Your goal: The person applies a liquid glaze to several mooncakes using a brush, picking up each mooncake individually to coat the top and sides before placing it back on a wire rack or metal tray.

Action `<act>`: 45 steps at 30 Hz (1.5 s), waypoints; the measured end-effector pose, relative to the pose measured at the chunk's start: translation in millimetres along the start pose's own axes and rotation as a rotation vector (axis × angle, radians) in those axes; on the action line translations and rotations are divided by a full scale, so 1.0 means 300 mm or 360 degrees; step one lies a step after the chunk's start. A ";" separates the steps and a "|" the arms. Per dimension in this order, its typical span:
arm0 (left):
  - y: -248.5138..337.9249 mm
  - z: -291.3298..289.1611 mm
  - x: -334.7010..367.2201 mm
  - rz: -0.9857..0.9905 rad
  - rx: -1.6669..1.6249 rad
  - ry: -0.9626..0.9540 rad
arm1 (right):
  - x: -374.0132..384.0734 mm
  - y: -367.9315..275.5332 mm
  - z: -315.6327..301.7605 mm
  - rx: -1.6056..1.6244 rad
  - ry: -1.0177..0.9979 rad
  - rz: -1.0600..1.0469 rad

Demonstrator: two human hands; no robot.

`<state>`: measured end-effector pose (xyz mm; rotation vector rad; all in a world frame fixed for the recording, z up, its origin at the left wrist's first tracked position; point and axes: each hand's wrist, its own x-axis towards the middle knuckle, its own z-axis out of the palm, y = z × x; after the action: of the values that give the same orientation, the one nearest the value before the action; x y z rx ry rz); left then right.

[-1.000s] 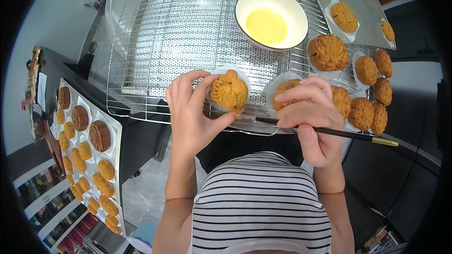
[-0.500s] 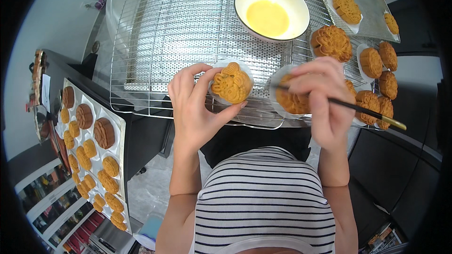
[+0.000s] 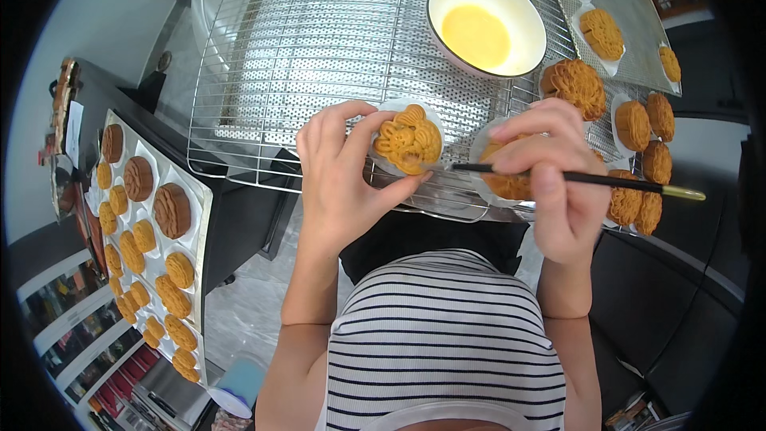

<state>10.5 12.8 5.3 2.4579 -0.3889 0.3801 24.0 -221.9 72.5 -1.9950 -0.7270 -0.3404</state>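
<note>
My left hand (image 3: 335, 172) curls its thumb and fingers around a golden mooncake (image 3: 408, 140) with a molded pattern, which rests on round white paper on the wire rack (image 3: 291, 72). Between the fingers of my right hand (image 3: 562, 183) is a thin brush (image 3: 610, 181) with a black handle and a gold end. Its bristles reach the lower right edge of that mooncake's top. Beneath my right hand, another mooncake (image 3: 507, 183) on paper is partly covered. Beyond the hands stands a white bowl (image 3: 527, 28) with yellow liquid (image 3: 476, 36) in it.
More mooncakes (image 3: 574, 89) crowd the rack's right side. A perforated tray (image 3: 634, 28) with a few more lies at the far right. On the left, a paper-lined tray (image 3: 199, 263) carries several golden and brown mooncakes. Dark cabinets (image 3: 654, 295) stand on the right.
The brush has moved left from over the right-hand mooncake to the one in my left hand. My view has shifted slightly, so the bowl and rack appear further right.
</note>
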 end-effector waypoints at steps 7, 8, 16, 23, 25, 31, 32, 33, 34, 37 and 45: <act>-0.001 0.003 -0.005 -0.0002 -0.0013 -0.0004 | 0.011 0.018 0.016 -0.0141 0.0194 0.0104; -0.003 0.003 -0.007 -0.0012 -0.0013 0.0001 | 0.011 0.011 0.019 0.0136 0.0120 0.0134; -0.009 0.006 -0.008 0.0021 -0.0074 -0.0009 | 0.035 -0.005 0.033 -0.0183 0.0276 0.0073; -0.002 0.000 -0.005 -0.0025 -0.0077 0.0011 | 0.057 -0.010 0.049 -0.0567 0.0191 -0.0039; 0.000 0.000 -0.001 -0.0022 -0.0093 -0.0017 | 0.047 -0.016 0.048 -0.0335 0.0195 0.0023; 0.001 -0.003 -0.004 -0.0064 -0.0087 -0.0023 | 0.061 -0.010 0.064 -0.0297 -0.0033 -0.0020; 0.001 -0.004 -0.003 -0.0060 -0.0086 -0.0017 | 0.054 0.005 0.050 -0.0442 0.0106 0.0043; 0.001 -0.005 -0.003 -0.0044 -0.0091 -0.0017 | 0.051 0.013 0.040 -0.0586 0.0245 0.0106; 0.002 -0.005 -0.001 -0.0026 -0.0097 -0.0017 | 0.050 0.011 0.034 -0.0588 0.0249 0.0100; 0.005 -0.008 -0.001 -0.0056 -0.0100 -0.0039 | 0.045 -0.017 0.018 -0.0403 -0.0066 0.0009; -0.001 0.004 0.000 0.0009 -0.0078 -0.0009 | 0.046 -0.009 0.005 -0.0567 0.0122 0.0134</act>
<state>10.9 12.4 4.1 2.4114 -0.4028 0.3623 33.0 -214.8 80.7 -2.3252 -0.5600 -0.5222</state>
